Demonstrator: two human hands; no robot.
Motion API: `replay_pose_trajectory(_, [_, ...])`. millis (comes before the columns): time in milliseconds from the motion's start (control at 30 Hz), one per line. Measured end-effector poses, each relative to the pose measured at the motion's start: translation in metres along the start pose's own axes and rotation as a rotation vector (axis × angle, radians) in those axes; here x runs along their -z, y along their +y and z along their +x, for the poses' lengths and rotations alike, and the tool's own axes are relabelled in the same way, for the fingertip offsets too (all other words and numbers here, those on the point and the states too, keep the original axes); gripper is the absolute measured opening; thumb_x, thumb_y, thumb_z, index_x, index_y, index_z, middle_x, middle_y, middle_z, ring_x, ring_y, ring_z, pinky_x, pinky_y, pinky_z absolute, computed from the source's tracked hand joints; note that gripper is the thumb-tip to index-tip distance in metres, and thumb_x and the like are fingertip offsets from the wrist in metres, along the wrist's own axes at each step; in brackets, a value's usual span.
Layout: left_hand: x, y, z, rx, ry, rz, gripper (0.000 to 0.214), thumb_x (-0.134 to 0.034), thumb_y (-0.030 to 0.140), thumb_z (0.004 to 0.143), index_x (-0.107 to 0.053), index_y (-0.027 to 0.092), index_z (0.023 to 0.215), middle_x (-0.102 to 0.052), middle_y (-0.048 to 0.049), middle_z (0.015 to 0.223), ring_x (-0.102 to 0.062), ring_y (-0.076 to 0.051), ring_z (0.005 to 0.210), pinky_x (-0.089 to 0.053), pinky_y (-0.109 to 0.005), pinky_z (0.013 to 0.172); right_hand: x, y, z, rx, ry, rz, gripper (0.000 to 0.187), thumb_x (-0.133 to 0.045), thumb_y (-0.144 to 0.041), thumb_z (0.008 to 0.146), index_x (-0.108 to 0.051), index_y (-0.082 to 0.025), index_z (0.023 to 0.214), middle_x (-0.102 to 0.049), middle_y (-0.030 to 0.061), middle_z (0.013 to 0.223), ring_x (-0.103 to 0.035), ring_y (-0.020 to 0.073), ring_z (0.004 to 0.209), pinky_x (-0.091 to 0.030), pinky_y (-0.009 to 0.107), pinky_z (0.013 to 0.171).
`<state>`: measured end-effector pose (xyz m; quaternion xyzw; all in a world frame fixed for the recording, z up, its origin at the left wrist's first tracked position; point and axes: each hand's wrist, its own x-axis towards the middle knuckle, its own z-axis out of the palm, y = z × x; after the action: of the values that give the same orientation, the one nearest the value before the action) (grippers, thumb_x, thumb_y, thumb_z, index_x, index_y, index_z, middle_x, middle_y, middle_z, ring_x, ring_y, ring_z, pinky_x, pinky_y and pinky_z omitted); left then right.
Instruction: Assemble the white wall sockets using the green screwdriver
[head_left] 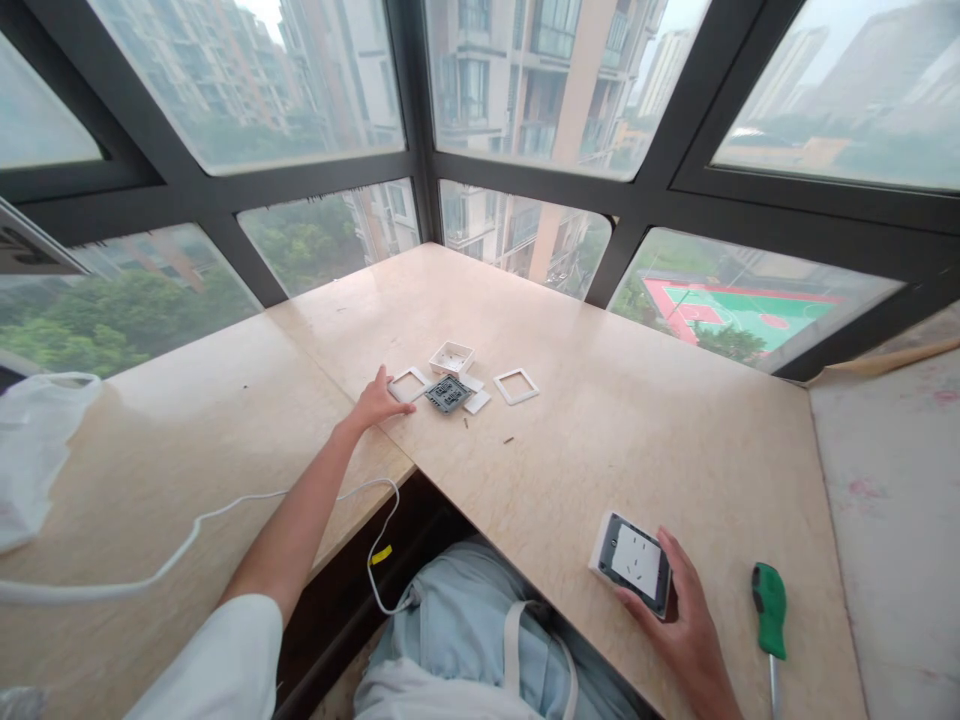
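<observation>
Across the bench [570, 460], a screwdriver [770, 612] is flanking the right grip [681, 615], clasped around a socket [636, 560]; a grey panel [448, 394] is lying near the left grip [373, 402], spread at a frame [422, 392], hold unclear.

Near the centre of the view, two white surrounds [525, 396], one white box [452, 357], one dark socket module [448, 394], two white plates [477, 402] and two screw-like pieces [509, 440] are counted (eight visible parts); at lower right, one boxed socket [634, 562] and one screwdriver [771, 612] are seen.
</observation>
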<state>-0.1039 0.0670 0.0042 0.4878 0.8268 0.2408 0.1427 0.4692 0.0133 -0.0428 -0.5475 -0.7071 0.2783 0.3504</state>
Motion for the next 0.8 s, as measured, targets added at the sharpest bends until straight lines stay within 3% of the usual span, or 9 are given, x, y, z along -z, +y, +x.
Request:
replay_pose_trajectory(267, [-0.013, -0.012, -0.003, -0.008, 0.176, -0.078, 0.113, -0.084, 0.045, 0.059, -0.023, 0.012, 0.148, -0.059, -0.0147, 0.130, -0.052, -0.032, 0.125, -0.036, -0.044, 0.109, 0.004, -0.007, 0.000, 0.003, -0.010, -0.033, 0.090, -0.069, -0.058, 0.075, -0.032, -0.023, 0.149, -0.037, 0.0129, 0.153, -0.032, 0.0370, 0.142, -0.031, 0.057, 0.115])
replay_pose_trajectory(467, [-0.007, -0.006, -0.012, -0.187, 0.292, -0.046, 0.107, -0.082, 0.039, 0.061, -0.025, 0.014, 0.147, -0.056, -0.0139, 0.127, -0.052, -0.032, 0.121, -0.037, -0.046, 0.108, 0.005, -0.013, 0.001, -0.017, -0.012, -0.009, 0.089, -0.068, -0.057, 0.076, -0.032, -0.022, 0.149, -0.036, 0.0134, 0.153, -0.031, 0.0378, 0.142, -0.030, 0.058, 0.115])
replay_pose_trajectory(633, [0.006, 0.013, -0.028, -0.326, 0.426, -0.070, 0.101, -0.079, 0.034, 0.065, -0.024, 0.014, 0.147, -0.051, -0.0154, 0.130, -0.051, -0.031, 0.123, -0.041, -0.045, 0.106, 0.005, -0.011, 0.000, -0.021, -0.023, -0.003, 0.088, -0.068, -0.056, 0.076, -0.032, -0.023, 0.149, -0.035, 0.0133, 0.154, -0.031, 0.0388, 0.142, -0.029, 0.060, 0.114])
replay_pose_trajectory(800, [0.015, 0.056, -0.049, -0.502, 0.408, -0.102, 0.099, -0.077, 0.035, 0.071, -0.020, 0.018, 0.149, -0.049, -0.0146, 0.134, -0.049, -0.031, 0.126, -0.044, -0.047, 0.105, 0.005, -0.011, 0.000, -0.006, -0.015, 0.022, 0.087, -0.068, -0.054, 0.078, -0.030, -0.023, 0.150, -0.033, 0.0131, 0.155, -0.030, 0.0376, 0.143, -0.029, 0.058, 0.116])
